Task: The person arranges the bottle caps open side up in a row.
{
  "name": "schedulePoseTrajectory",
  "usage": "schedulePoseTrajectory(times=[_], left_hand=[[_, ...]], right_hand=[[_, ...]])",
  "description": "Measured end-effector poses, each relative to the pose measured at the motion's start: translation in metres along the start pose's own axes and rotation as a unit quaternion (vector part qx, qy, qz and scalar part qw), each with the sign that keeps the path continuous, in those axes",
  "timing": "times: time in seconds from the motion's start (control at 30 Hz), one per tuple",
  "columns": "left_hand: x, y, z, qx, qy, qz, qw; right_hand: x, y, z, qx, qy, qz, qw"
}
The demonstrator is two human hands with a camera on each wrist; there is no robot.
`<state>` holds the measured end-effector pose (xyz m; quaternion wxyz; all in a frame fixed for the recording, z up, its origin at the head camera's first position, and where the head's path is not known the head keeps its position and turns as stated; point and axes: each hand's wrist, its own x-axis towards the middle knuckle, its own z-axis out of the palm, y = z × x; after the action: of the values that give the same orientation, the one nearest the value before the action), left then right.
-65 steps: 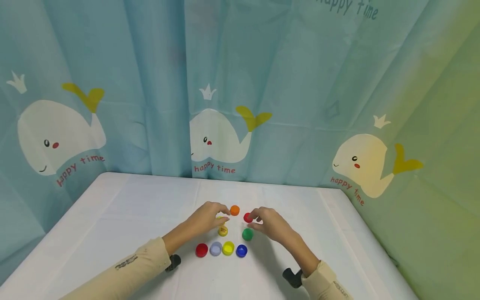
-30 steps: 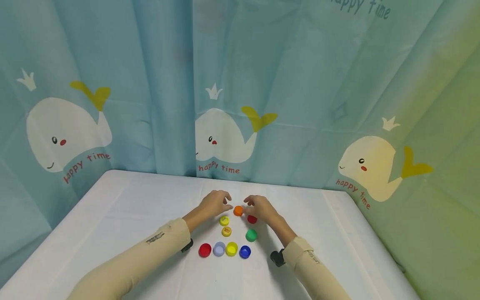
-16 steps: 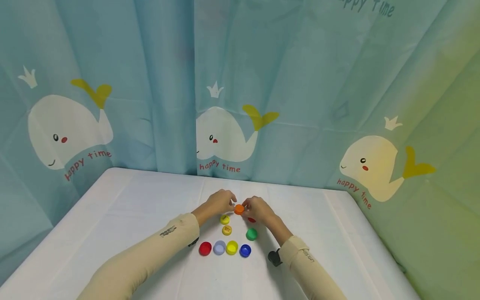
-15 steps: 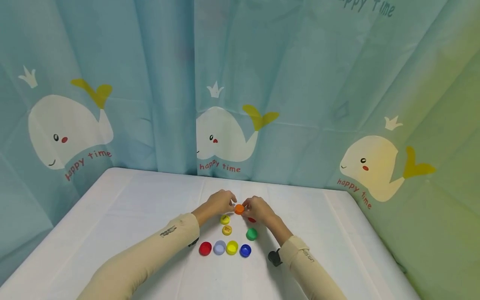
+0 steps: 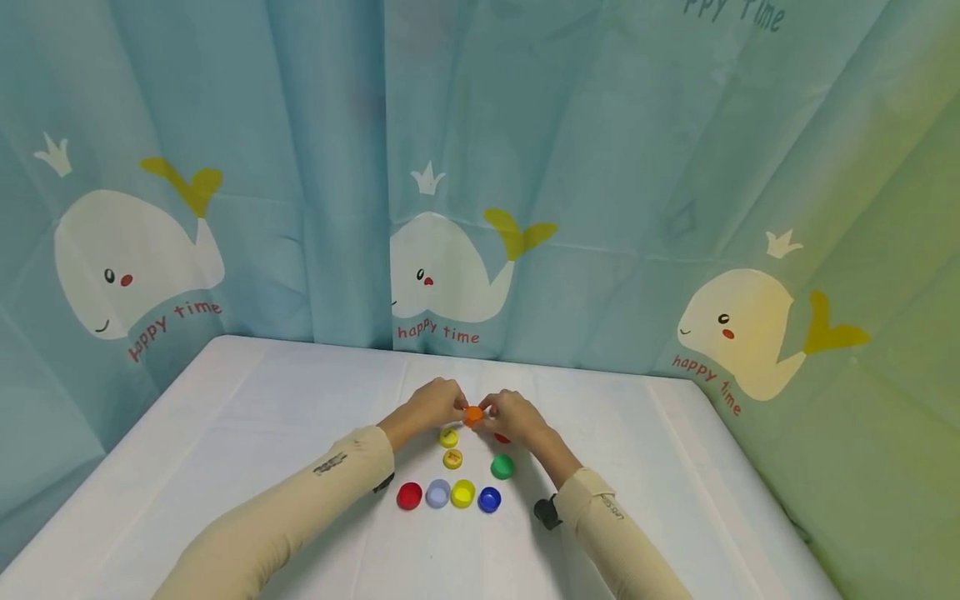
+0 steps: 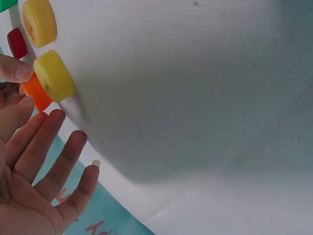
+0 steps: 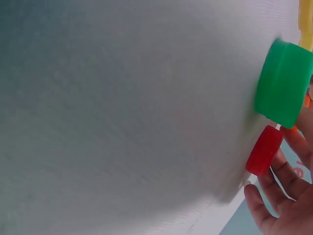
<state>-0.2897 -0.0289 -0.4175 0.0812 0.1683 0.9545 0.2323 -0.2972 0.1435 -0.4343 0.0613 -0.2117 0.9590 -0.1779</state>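
An orange bottle cap [image 5: 473, 416] sits between my two hands at the far end of the group of caps. My left hand [image 5: 435, 403] pinches its left side with thumb and index finger, the other fingers spread in the left wrist view. From the right, my right hand [image 5: 516, 414] pinches the same cap, its thumb tip at the orange cap's edge [image 6: 38, 93] in the left wrist view. Under the right hand lies a red cap [image 7: 264, 151], partly hidden in the head view. Close to the left hand is a yellow cap [image 6: 54, 76] with a dark mark on top.
A darker yellow cap [image 5: 452, 459] and a green cap [image 5: 502, 467] lie nearer. In front runs a row of upturned caps: red [image 5: 409, 497], pale lilac [image 5: 438, 494], yellow [image 5: 462, 493] and blue [image 5: 490, 500]. A whale-printed curtain [image 5: 615, 208] hangs behind the white table [image 5: 300, 392].
Both hands have moved from beside the yellow and red caps to the orange cap. Their fingertips have closed in on it, and it has shifted slightly left over the last half second.
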Motion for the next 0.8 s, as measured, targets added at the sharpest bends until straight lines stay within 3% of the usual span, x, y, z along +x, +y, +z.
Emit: schedulePoseTrajectory(times=[0.23,0.5,0.8], left_hand=[[-0.003,-0.002,-0.001,-0.021,-0.006,0.010,0.9997],[-0.006,-0.002,-0.002,-0.047,0.012,0.025,0.9985],[-0.017,-0.003,-0.004,-0.105,0.038,0.087,0.9900]], right_hand=[[-0.003,0.000,0.002,-0.017,0.008,-0.003,0.9998],[-0.010,0.001,-0.003,-0.065,0.072,-0.040,0.9945],[-0.023,-0.001,-0.008,-0.065,0.109,-0.071,0.9894]])
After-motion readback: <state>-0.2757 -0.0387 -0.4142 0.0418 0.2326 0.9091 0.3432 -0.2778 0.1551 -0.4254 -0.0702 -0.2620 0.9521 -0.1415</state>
